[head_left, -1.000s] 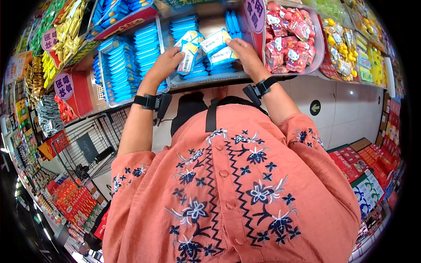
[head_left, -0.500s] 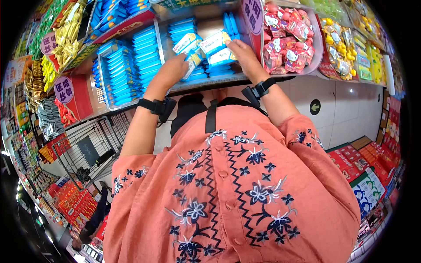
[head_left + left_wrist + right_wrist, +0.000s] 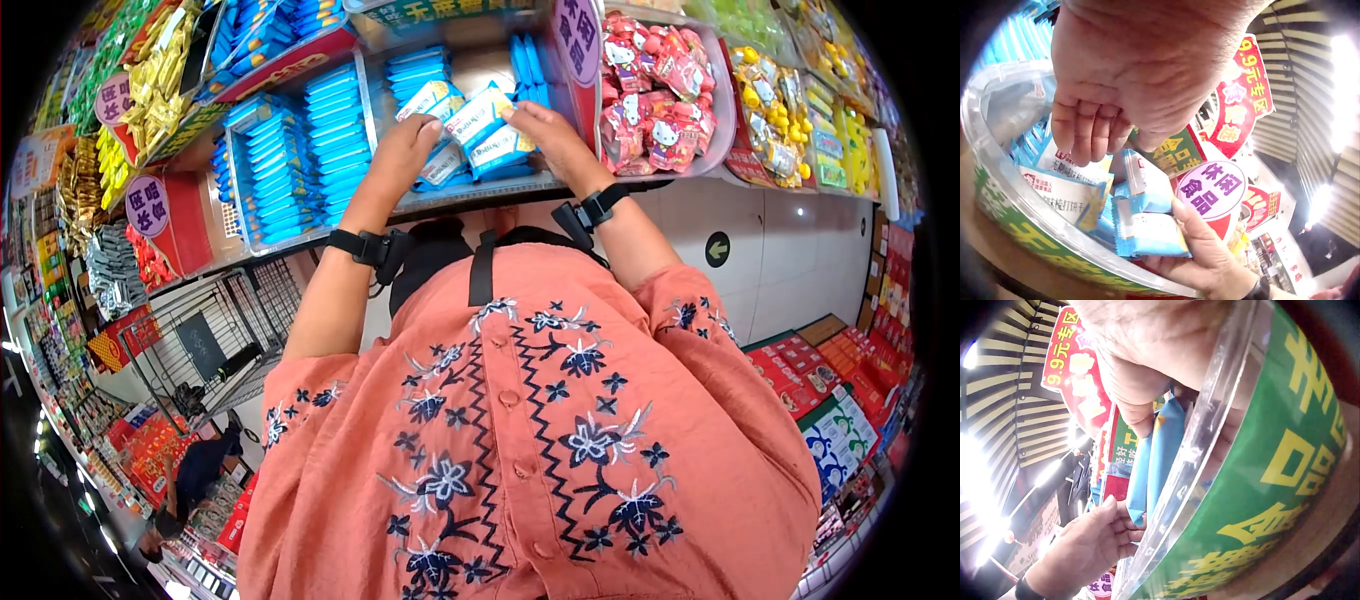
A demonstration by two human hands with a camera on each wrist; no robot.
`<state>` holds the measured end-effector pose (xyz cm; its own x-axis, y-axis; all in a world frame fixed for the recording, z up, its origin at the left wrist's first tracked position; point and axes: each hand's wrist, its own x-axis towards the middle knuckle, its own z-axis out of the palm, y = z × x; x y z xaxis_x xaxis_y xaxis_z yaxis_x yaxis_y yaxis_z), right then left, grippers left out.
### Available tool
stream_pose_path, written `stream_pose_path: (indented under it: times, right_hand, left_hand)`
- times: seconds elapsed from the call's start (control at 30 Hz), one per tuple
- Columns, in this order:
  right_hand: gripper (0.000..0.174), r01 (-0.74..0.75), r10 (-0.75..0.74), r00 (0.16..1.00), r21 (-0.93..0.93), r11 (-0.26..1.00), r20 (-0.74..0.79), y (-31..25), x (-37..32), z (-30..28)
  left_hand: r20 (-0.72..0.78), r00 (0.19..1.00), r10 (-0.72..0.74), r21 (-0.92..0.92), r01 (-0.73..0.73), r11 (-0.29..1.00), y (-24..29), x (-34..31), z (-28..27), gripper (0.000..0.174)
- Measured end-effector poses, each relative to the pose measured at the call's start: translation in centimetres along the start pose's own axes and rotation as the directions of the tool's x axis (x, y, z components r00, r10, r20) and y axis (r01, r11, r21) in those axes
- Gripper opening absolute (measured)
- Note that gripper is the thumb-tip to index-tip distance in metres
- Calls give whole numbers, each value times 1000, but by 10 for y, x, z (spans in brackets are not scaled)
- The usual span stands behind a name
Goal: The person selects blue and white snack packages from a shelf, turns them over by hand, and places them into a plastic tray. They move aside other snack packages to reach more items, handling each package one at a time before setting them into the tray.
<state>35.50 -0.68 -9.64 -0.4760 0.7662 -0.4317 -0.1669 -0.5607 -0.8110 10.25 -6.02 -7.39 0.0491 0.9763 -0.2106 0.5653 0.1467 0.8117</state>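
Note:
Blue-and-white cracker packets fill a clear plastic bin [image 3: 470, 190] at the top of the head view. My right hand [image 3: 555, 135] pinches two cracker packets [image 3: 1154, 231], one above the other, between thumb and fingers. In the right wrist view their blue sides [image 3: 1163, 450] show edge-on under that hand. My left hand [image 3: 400, 150] is at the bin's left part, its fingers hanging loosely bent. Below its fingertips, two more packets [image 3: 1057, 197] lie face up in the bin, printed side showing. Part of the left thumb overlaps a packet [image 3: 435, 98] in the head view.
Stacked blue packets [image 3: 335, 115] stand in the neighbouring bin on the left. A tub of pink cat-printed packs [image 3: 660, 90] is on the right. A wire shopping cart [image 3: 215, 330] stands at left, and a person in dark clothes [image 3: 205, 465] is further off.
The left hand has let go of its packet, which lies in the bin. The right hand's packets have shifted left and tilted. A person has come into view at lower left.

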Motion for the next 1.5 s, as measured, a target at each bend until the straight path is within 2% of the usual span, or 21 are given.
stream_pose_path:
  times: [0.03,0.13,0.23,0.3,0.43,0.5,0.6,0.7,0.8,0.93,1.03,1.13,1.17,1.37,1.5]
  right_hand:
    - [30,-12,12,1000,8,1000,12,0,0,1]
    - [31,-61,61,998,15,998,26,-7,-5,7]
    - [31,-106,105,994,3,994,21,-13,-11,10]
    - [30,-89,88,995,12,996,57,-3,-4,3]
    - [29,-9,10,1000,-116,993,7,12,5,-9]
    - [27,38,-53,997,-246,969,-55,13,6,-11]
    - [27,13,-37,986,-148,989,-161,9,2,-8]
    - [25,85,-114,970,-138,987,-216,17,8,-14]
    - [24,103,-153,962,-216,971,-227,17,7,-15]
    - [23,128,-172,959,-194,973,-227,14,6,-13]
    - [25,149,-182,963,-169,974,-197,9,0,-11]
    - [26,163,-181,973,-125,979,-145,3,-4,-7]
    - [27,150,-163,978,-110,983,-127,3,-5,-8]
    - [27,130,-137,984,-64,989,-113,-1,-10,-5]
    - [27,172,-196,969,-160,972,-148,-4,-10,-4]
  left_hand:
    - [46,996,-82,-147,88,985,6,0,0,37]
    - [104,983,-153,-203,172,964,20,-2,6,44]
    - [183,961,-209,-221,248,943,24,0,8,45]
    - [153,961,-231,-223,261,939,19,-1,8,44]
    - [108,963,-246,-158,260,952,9,-9,-6,43]
    - [48,985,-169,-44,171,984,4,-17,-10,39]
    - [20,995,-99,139,95,986,4,-25,-12,35]
    - [27,997,-69,273,59,960,14,-30,-11,32]
    - [60,994,-87,389,57,919,20,-36,-11,31]
    - [121,987,-104,490,32,871,22,-36,-11,28]
    - [194,977,-89,567,-37,823,20,-34,-7,33]
    - [96,995,-2,547,-51,835,21,-42,-4,33]
    - [88,996,-23,516,-25,856,22,-43,-5,34]
    - [91,995,37,441,-73,895,18,-51,-10,29]
    - [138,988,67,429,-121,895,17,-48,-6,27]
